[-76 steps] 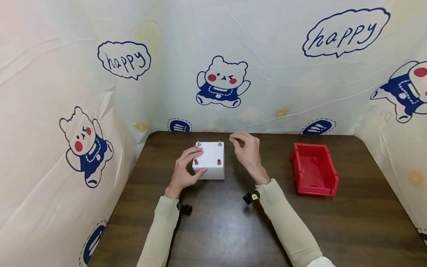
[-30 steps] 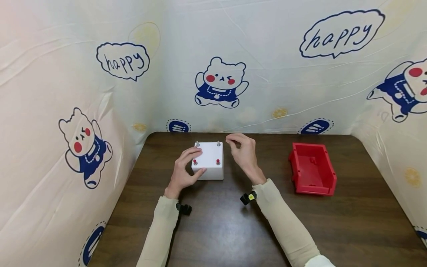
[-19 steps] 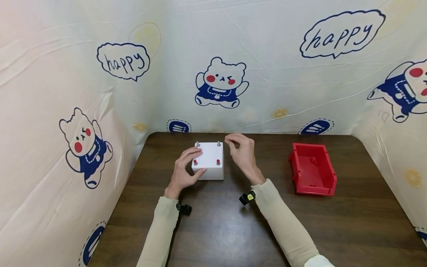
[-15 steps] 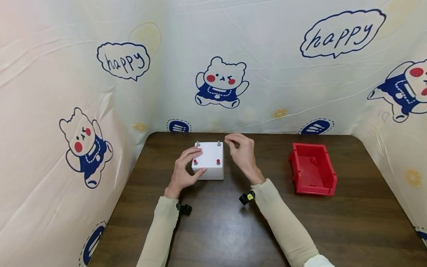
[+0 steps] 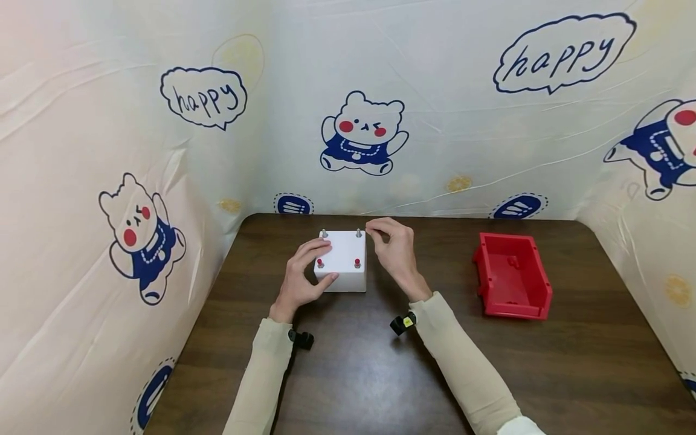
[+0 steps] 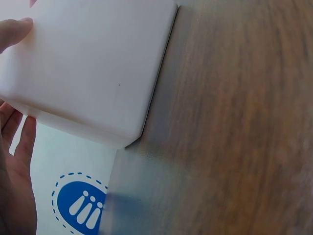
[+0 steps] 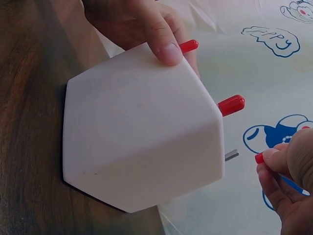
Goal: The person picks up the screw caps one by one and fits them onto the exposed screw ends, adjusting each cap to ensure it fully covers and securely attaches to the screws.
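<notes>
A white box (image 5: 344, 252) sits near the far edge of the table with posts standing on its top. Red caps cover both front posts, the left cap (image 5: 319, 263) and the right cap (image 5: 357, 263); the back posts are bare metal. My left hand (image 5: 299, 275) grips the box from its left, thumb on the front face and fingers over the top. Between thumb and forefinger, my right hand (image 5: 396, 248) pinches a small red cap (image 7: 259, 158), seen in the right wrist view. The cap is a short way off the end of the bare back right post (image 7: 232, 155).
To the right stands a red open-front bin (image 5: 513, 278) with a few small red pieces at its bottom. The dark wooden table (image 5: 359, 374) runs back to a hanging printed cloth (image 5: 435, 151), which also rises on both sides.
My right hand has moved slightly left, closer to the back right post, and nearly stands still over the last half second. The left hand and the box stay in place.
</notes>
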`<state>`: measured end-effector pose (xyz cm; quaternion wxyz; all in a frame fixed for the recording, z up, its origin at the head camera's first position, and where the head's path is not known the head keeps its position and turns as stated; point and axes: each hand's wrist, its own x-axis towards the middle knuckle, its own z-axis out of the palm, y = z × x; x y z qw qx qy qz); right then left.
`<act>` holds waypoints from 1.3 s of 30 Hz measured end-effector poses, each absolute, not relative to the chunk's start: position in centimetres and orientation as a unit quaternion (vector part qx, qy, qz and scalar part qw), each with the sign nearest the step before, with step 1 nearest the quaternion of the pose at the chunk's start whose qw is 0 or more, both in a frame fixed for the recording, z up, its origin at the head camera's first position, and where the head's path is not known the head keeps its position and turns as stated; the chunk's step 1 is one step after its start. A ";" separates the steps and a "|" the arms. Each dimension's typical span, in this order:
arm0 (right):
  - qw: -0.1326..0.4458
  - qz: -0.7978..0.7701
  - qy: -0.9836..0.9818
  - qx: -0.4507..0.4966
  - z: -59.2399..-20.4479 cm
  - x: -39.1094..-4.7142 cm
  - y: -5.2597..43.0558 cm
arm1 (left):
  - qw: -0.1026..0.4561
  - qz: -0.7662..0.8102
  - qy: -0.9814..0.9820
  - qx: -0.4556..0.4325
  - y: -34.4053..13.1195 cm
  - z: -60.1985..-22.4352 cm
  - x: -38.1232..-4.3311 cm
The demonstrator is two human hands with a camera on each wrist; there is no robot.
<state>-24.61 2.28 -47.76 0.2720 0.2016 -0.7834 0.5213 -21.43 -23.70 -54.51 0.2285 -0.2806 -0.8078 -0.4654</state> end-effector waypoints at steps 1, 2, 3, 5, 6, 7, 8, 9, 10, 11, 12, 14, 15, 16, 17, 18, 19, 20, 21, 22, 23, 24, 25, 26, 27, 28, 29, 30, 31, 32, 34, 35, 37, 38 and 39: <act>0.272 0.522 -0.783 0.203 -47.8 -24.6 2.3 | 0.229 -0.465 -0.807 -0.282 -23.7 -54.5 -21.4; 0.273 0.522 -0.782 0.202 -47.8 -24.6 2.2 | 0.230 -0.465 -0.807 -0.283 -23.7 -54.5 -21.4; 0.273 0.522 -0.782 0.201 -47.9 -24.6 2.2 | 0.231 -0.463 -0.807 -0.284 -23.6 -54.5 -21.4; 0.275 0.523 -0.781 0.200 -47.9 -24.6 2.2 | 0.236 -0.462 -0.805 -0.287 -23.5 -54.4 -21.4; 0.275 0.523 -0.781 0.200 -48.0 -24.6 2.2 | 0.238 -0.462 -0.804 -0.288 -23.4 -54.3 -21.3; 0.275 0.523 -0.781 0.201 -48.0 -24.6 2.1 | 0.240 -0.464 -0.803 -0.288 -23.3 -54.1 -21.2; 0.274 0.524 -0.781 0.201 -48.0 -24.6 2.1 | 0.242 -0.465 -0.801 -0.288 -23.2 -54.0 -21.1; 0.274 0.525 -0.780 0.202 -48.0 -24.6 2.0 | 0.245 -0.466 -0.800 -0.288 -23.2 -53.7 -21.0; 0.273 0.526 -0.780 0.202 -48.0 -24.6 2.0 | 0.245 -0.469 -0.798 -0.289 -23.0 -53.5 -20.8; 0.271 0.526 -0.780 0.202 -48.0 -24.6 1.9 | 0.244 -0.472 -0.797 -0.288 -23.0 -53.4 -20.7; 0.270 0.527 -0.781 0.202 -48.0 -24.6 1.9 | 0.243 -0.473 -0.797 -0.287 -22.9 -53.2 -20.6; 0.265 0.529 -0.781 0.200 -48.0 -24.6 1.8 | 0.241 -0.473 -0.798 -0.285 -22.8 -53.0 -20.5; 0.263 0.530 -0.781 0.200 -48.0 -24.7 1.8 | 0.240 -0.471 -0.800 -0.284 -22.9 -53.1 -20.5; 0.259 0.531 -0.782 0.199 -48.0 -24.7 1.8 | 0.239 -0.470 -0.802 -0.282 -23.0 -53.2 -20.6; 0.256 0.532 -0.782 0.198 -48.1 -24.7 1.8 | 0.238 -0.468 -0.804 -0.280 -23.1 -53.5 -20.7; 0.254 0.533 -0.783 0.197 -48.1 -24.7 1.7 | 0.236 -0.465 -0.806 -0.280 -23.2 -53.7 -20.8; 0.251 0.534 -0.783 0.197 -48.1 -24.7 1.7 | 0.235 -0.464 -0.807 -0.280 -23.4 -54.0 -21.1; 0.249 0.534 -0.783 0.197 -48.1 -24.7 1.7 | 0.232 -0.461 -0.810 -0.280 -23.6 -54.2 -21.2; 0.248 0.534 -0.784 0.196 -48.1 -24.7 1.7 | 0.230 -0.459 -0.812 -0.280 -23.7 -54.4 -21.3; 0.248 0.534 -0.784 0.196 -48.1 -24.8 1.6 | 0.227 -0.458 -0.812 -0.280 -23.8 -54.5 -21.4; 0.248 0.533 -0.785 0.196 -48.1 -24.8 1.6 | 0.226 -0.458 -0.813 -0.281 -23.9 -54.6 -21.5; 0.249 0.532 -0.785 0.196 -48.1 -24.8 1.6 | 0.225 -0.457 -0.814 -0.280 -23.9 -54.6 -21.5; 0.250 0.532 -0.785 0.195 -48.1 -24.9 1.6 | 0.225 -0.456 -0.814 -0.279 -23.9 -54.6 -21.5; 0.252 0.532 -0.785 0.195 -48.1 -24.9 1.6 | 0.227 -0.455 -0.815 -0.278 -23.8 -54.5 -21.5; 0.253 0.532 -0.784 0.195 -48.1 -24.9 1.5 | 0.230 -0.454 -0.814 -0.279 -23.8 -54.5 -21.5; 0.255 0.532 -0.784 0.195 -48.1 -25.0 1.5 | 0.232 -0.455 -0.813 -0.279 -23.7 -54.6 -21.5; 0.257 0.531 -0.784 0.195 -48.1 -25.0 1.5 | 0.235 -0.455 -0.812 -0.279 -23.7 -54.6 -21.5; 0.257 0.531 -0.784 0.195 -48.2 -25.0 1.5 | 0.237 -0.457 -0.811 -0.279 -23.7 -54.7 -21.5; 0.259 0.530 -0.783 0.195 -48.2 -25.1 1.5 | 0.239 -0.459 -0.809 -0.280 -23.7 -54.7 -21.6; 0.259 0.530 -0.783 0.195 -48.2 -25.1 1.5 | 0.240 -0.461 -0.807 -0.281 -23.7 -54.8 -21.6; 0.259 0.531 -0.782 0.197 -48.2 -25.1 1.5 | 0.241 -0.465 -0.803 -0.283 -23.7 -55.0 -21.7; 0.259 0.532 -0.782 0.197 -48.2 -25.1 1.5 | 0.241 -0.466 -0.803 -0.283 -23.7 -54.9 -21.7; 0.257 0.533 -0.782 0.196 -48.1 -25.0 1.5 | 0.240 -0.466 -0.804 -0.283 -23.7 -54.9 -21.7; 0.256 0.534 -0.782 0.196 -48.1 -25.0 1.4 | 0.240 -0.464 -0.805 -0.282 -23.7 -54.9 -21.7; 0.254 0.534 -0.783 0.195 -48.1 -25.0 1.4 | 0.239 -0.462 -0.806 -0.281 -23.8 -54.8 -21.6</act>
